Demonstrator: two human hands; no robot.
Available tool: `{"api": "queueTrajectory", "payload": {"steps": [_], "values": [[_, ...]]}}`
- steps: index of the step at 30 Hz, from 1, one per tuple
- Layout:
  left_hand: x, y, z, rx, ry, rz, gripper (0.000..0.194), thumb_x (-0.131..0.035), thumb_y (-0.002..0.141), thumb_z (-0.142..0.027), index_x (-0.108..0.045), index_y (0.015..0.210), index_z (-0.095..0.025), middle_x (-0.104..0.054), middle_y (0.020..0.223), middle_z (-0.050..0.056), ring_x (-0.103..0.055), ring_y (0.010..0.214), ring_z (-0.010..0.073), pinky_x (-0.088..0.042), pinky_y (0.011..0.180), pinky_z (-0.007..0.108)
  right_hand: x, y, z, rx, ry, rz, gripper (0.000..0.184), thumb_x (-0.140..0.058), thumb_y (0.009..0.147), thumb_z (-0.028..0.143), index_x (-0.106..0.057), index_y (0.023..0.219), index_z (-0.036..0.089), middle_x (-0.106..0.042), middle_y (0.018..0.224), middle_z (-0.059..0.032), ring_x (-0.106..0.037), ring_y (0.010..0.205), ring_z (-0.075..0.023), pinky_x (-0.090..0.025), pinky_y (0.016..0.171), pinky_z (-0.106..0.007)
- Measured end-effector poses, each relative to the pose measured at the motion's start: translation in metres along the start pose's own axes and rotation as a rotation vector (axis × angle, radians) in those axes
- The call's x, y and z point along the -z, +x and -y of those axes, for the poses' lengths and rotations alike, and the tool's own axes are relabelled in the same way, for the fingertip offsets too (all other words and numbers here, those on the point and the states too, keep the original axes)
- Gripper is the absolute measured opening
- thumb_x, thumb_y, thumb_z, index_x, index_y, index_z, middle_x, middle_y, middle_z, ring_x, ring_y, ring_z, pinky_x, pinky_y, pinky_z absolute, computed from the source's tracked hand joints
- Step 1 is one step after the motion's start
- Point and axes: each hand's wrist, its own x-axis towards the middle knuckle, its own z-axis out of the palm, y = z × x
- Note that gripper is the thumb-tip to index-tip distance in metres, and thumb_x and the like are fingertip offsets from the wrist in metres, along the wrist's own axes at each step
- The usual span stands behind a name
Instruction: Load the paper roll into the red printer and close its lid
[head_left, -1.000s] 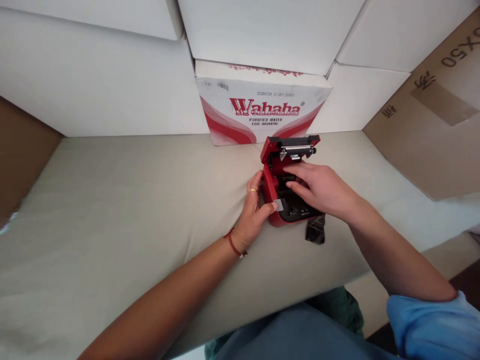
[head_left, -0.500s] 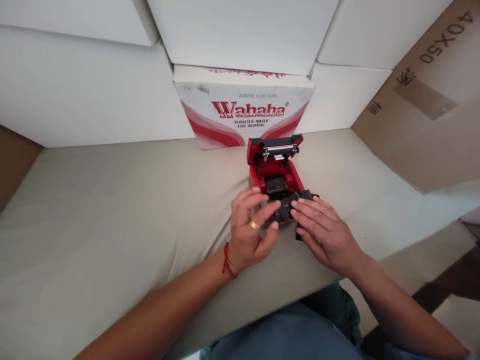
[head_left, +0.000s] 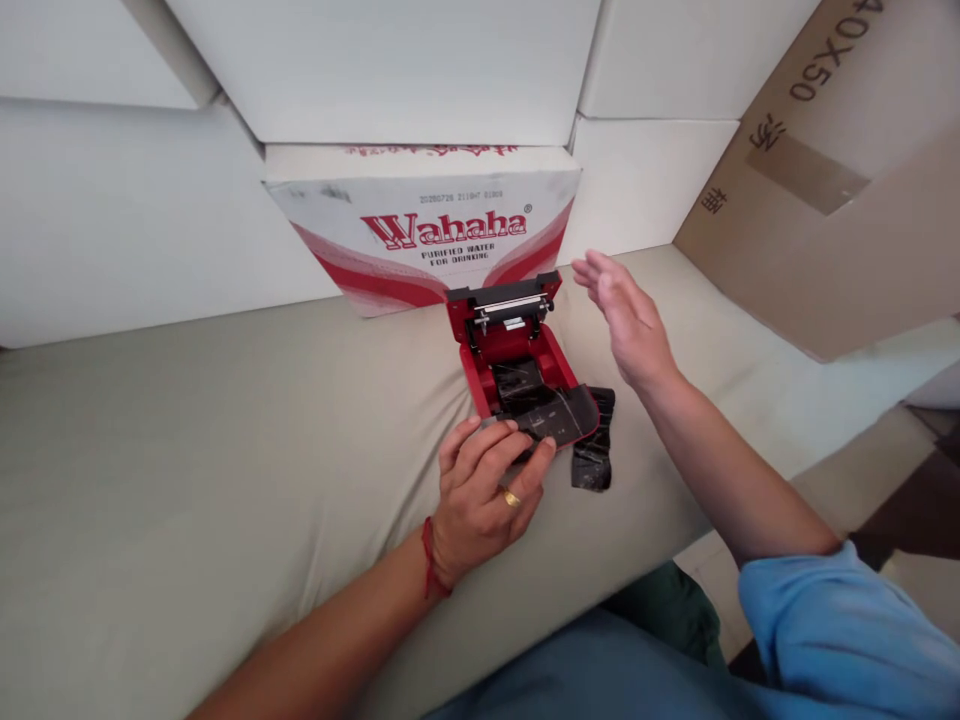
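A small red box-like device stands on the cloth with its hinged lid raised; a roller and a metal bar show inside the lid. Crinkled black film lies in its hollow, beneath a black front part. At the front left, my left hand has its fingers curled over the device's edge, gripping it. My right hand is lifted to the right of the lid, fingers stretched out, touching nothing. A loose black strip lies beside the device's front right corner.
Behind the device stands a Wahaha water carton, with white boxes stacked above and around it. A brown carton closes off the right side. A pale green cloth covers the surface up to its front edge.
My right hand has left the device's front and risen to the right of the lid. My left hand has settled onto the front left edge. The view has shifted to the right.
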Motion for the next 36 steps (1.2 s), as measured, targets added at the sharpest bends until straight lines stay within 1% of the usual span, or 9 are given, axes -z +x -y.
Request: {"api": "queueTrajectory", "payload": {"steps": [4, 9, 12, 16, 20, 24, 28, 31, 36], "values": [[0.0, -0.003, -0.001, -0.001, -0.01, 0.01, 0.048, -0.075, 0.094, -0.011, -0.074, 0.139, -0.029, -0.081, 0.107, 0.004, -0.074, 0.117, 0.0235, -0.044, 0.128, 0.045, -0.018, 0.016, 0.013, 0.05, -0.021, 0.119, 0.084, -0.026, 0.111, 0.085, -0.069, 0.155, 0.028, -0.077, 0.152, -0.0078, -0.07, 0.146, -0.0227, -0.051, 0.13, -0.044], [0.0, -0.004, -0.001, -0.007, -0.014, 0.007, 0.053, -0.076, 0.094, -0.01, -0.073, 0.143, -0.031, -0.081, 0.108, 0.003, -0.074, 0.118, 0.0222, -0.042, 0.131, 0.044, -0.006, -0.014, 0.041, 0.087, -0.075, 0.085, 0.067, -0.041, 0.115, 0.073, -0.088, 0.124, 0.025, -0.089, 0.117, -0.007, -0.083, 0.116, -0.0236, -0.063, 0.112, -0.042], [0.0, -0.004, -0.001, 0.003, -0.006, -0.002, 0.059, -0.076, 0.094, -0.01, -0.071, 0.146, -0.036, -0.08, 0.11, 0.002, -0.074, 0.118, 0.0225, -0.044, 0.129, 0.045, 0.004, -0.036, 0.045, 0.166, -0.182, 0.148, 0.052, -0.046, 0.118, 0.059, -0.089, 0.12, 0.029, -0.089, 0.127, -0.0057, -0.082, 0.124, -0.0238, -0.06, 0.118, -0.045], [0.0, -0.005, -0.001, 0.005, 0.016, 0.0, 0.048, -0.076, 0.092, -0.011, -0.076, 0.135, -0.033, -0.076, 0.112, 0.005, -0.069, 0.123, 0.0246, -0.047, 0.127, 0.046, 0.009, -0.064, 0.038, 0.262, -0.327, 0.201, 0.038, -0.05, 0.118, 0.036, -0.086, 0.125, 0.03, -0.087, 0.135, -0.0037, -0.08, 0.134, -0.0227, -0.049, 0.132, -0.051], [0.0, -0.006, -0.001, 0.029, 0.007, 0.012, 0.049, -0.077, 0.09, -0.013, -0.075, 0.134, -0.034, -0.073, 0.118, 0.006, -0.068, 0.13, 0.026, -0.046, 0.129, 0.048, 0.008, -0.085, 0.024, 0.3, -0.41, 0.217, 0.033, -0.055, 0.115, 0.03, -0.084, 0.13, 0.028, -0.084, 0.142, -0.0067, -0.077, 0.14, -0.0226, -0.05, 0.132, -0.049], [0.003, -0.008, 0.009, 0.081, -0.157, -0.037, 0.071, -0.072, 0.096, -0.021, -0.055, 0.162, -0.039, -0.076, 0.135, 0.006, -0.071, 0.138, 0.0279, -0.045, 0.132, 0.056, 0.008, -0.093, 0.016, 0.298, -0.425, 0.229, 0.034, -0.055, 0.115, 0.028, -0.082, 0.135, 0.03, -0.081, 0.145, -0.0053, -0.074, 0.144, -0.022, -0.046, 0.135, -0.051], [0.008, -0.005, 0.026, 0.218, -0.266, 0.025, 0.068, -0.05, 0.112, -0.035, -0.035, 0.178, -0.031, -0.079, 0.147, 0.009, -0.07, 0.147, 0.029, -0.029, 0.141, 0.062, 0.006, -0.094, 0.013, 0.311, -0.394, 0.201, 0.035, -0.055, 0.114, 0.024, -0.082, 0.136, 0.03, -0.082, 0.144, -0.0045, -0.075, 0.142, -0.0214, -0.047, 0.134, -0.049], [0.008, 0.001, 0.033, 0.308, -0.273, 0.047, 0.059, -0.038, 0.115, -0.027, -0.044, 0.174, -0.029, -0.086, 0.135, 0.005, -0.078, 0.136, 0.0249, -0.032, 0.139, 0.056, 0.003, -0.095, 0.013, 0.31, -0.379, 0.179, 0.037, -0.054, 0.113, 0.023, -0.082, 0.136, 0.03, -0.082, 0.144, -0.0038, -0.075, 0.143, -0.0215, -0.049, 0.133, -0.049], [0.004, 0.01, 0.033, 0.306, -0.205, -0.004, 0.046, -0.043, 0.112, -0.02, -0.068, 0.15, -0.028, -0.09, 0.121, 0.004, -0.084, 0.116, 0.0236, -0.047, 0.12, 0.049, -0.001, -0.095, 0.013, 0.328, -0.367, 0.116, 0.033, -0.055, 0.113, 0.022, -0.084, 0.129, 0.028, -0.085, 0.137, -0.0054, -0.078, 0.137, -0.022, -0.051, 0.13, -0.048]]}}
